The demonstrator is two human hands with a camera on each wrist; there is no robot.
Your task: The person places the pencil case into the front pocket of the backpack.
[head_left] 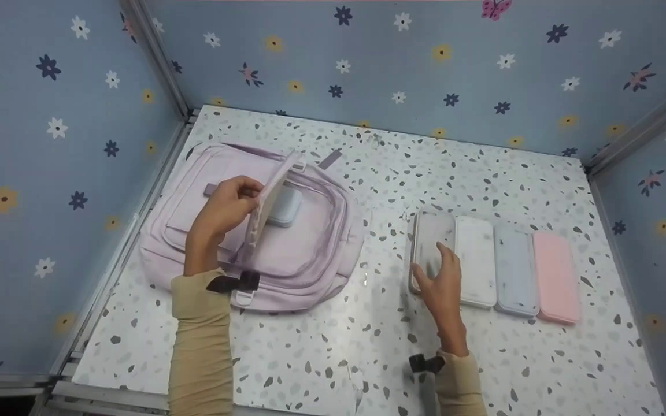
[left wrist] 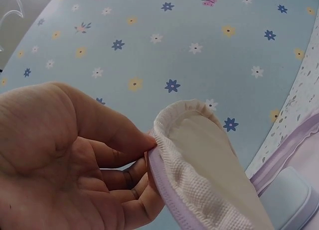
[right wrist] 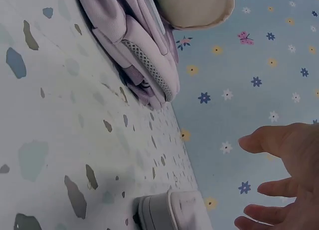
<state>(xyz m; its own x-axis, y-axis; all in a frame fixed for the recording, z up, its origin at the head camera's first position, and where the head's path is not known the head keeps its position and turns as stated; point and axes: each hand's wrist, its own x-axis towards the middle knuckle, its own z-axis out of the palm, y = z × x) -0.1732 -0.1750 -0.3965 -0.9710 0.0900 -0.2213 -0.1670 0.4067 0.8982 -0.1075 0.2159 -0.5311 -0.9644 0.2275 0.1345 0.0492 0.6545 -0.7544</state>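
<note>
A lilac backpack (head_left: pixel 295 297) lies on the table with its front compartment unzipped. My left hand (head_left: pixel 223 211) pinches the edge of its flap (left wrist: pixel 199 145) between thumb and fingers and holds it raised, cream lining showing. Inside the compartment sits a light blue case (head_left: pixel 288 209), partly hidden behind the flap. My right hand (head_left: pixel 441 289) is over the grey case (head_left: pixel 434 228), fingers spread, holding nothing. In the right wrist view the thumb and fingers stand apart, with the end of a pale case (right wrist: pixel 184 210) below them.
Right of the grey case, a white case (head_left: pixel 476 260), a blue case (head_left: pixel 515 271) and a pink case (head_left: pixel 557 277) lie side by side. The speckled table (head_left: pixel 333 358) is bordered by flower-patterned panels (head_left: pixel 367 58) at the back and both sides.
</note>
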